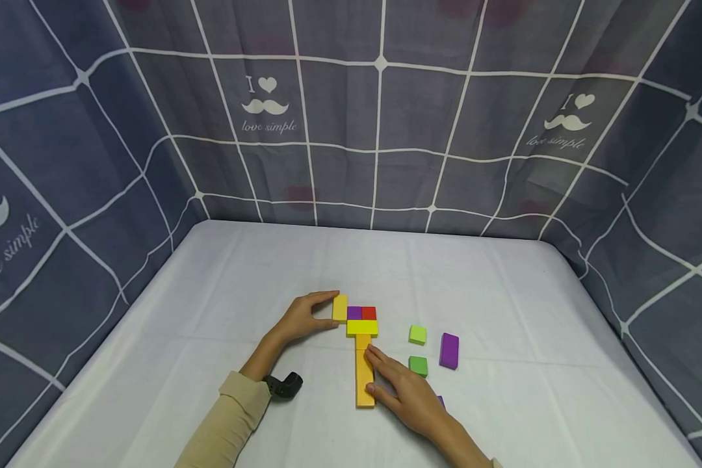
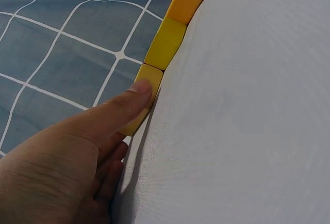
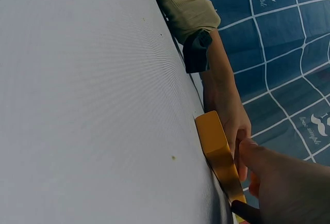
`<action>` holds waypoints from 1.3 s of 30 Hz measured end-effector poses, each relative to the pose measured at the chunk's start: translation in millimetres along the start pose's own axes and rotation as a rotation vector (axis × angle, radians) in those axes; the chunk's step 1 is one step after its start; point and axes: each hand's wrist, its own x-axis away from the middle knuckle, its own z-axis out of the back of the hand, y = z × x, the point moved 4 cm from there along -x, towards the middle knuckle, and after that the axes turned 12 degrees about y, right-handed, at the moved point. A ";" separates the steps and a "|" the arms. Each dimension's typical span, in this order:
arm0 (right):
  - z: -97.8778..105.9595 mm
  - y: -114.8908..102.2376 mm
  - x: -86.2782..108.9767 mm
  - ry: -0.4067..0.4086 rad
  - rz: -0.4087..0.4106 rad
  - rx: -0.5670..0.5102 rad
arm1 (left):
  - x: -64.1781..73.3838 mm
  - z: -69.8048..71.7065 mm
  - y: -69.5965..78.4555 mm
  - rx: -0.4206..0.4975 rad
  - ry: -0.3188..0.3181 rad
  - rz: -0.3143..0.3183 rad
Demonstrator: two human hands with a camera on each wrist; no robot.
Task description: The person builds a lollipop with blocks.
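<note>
Left hand [image 1: 298, 318] pinching pale yellow block [image 1: 340, 309], right hand [image 1: 411, 398] outstretched, touching long orange block [image 1: 364, 387]

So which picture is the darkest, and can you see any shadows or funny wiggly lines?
Right wrist view: looks dimmest, with fine rippled lines over the white cloth; left wrist view: a grey shadow on the cloth by the pale yellow block; head view: brighter, with faint reddish patches on the curtain, cause unclear.
</note>
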 end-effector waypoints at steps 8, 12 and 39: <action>11.4 -6.7 -2.4 0.048 0.070 -0.054 | 0.0 0.2 -0.8 0.006 0.005 -0.021; 23.6 -9.0 -5.6 0.114 0.100 -0.119 | 0.5 -1.0 -2.5 -0.001 0.007 -0.020; 63.3 82.7 -27.2 0.320 -0.117 0.008 | 0.1 -1.8 -3.8 -0.002 0.004 -0.030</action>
